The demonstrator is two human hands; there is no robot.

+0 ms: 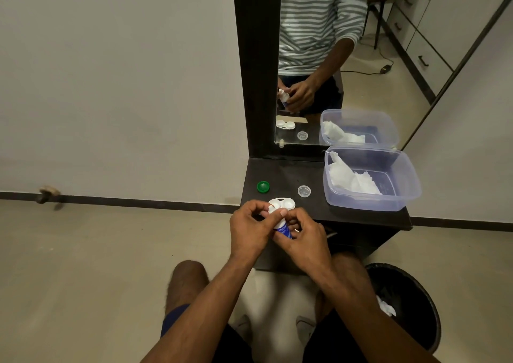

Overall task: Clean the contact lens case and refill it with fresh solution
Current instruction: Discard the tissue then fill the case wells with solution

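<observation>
Both hands are meeting over the front edge of the dark dresser shelf (361,218). The right hand (302,237) is gripping the body of a small white solution bottle (283,230) with a blue label, while the left hand (248,228) is pinching the bottle's top between thumb and fingers. The white contact lens case (283,203) is lying open on the shelf just beyond the fingertips, its green cap (263,186) and clear cap (304,191) lying apart behind it (both off). A clear plastic tub (402,196) holding crumpled tissue (352,176) is sitting to the right.
</observation>
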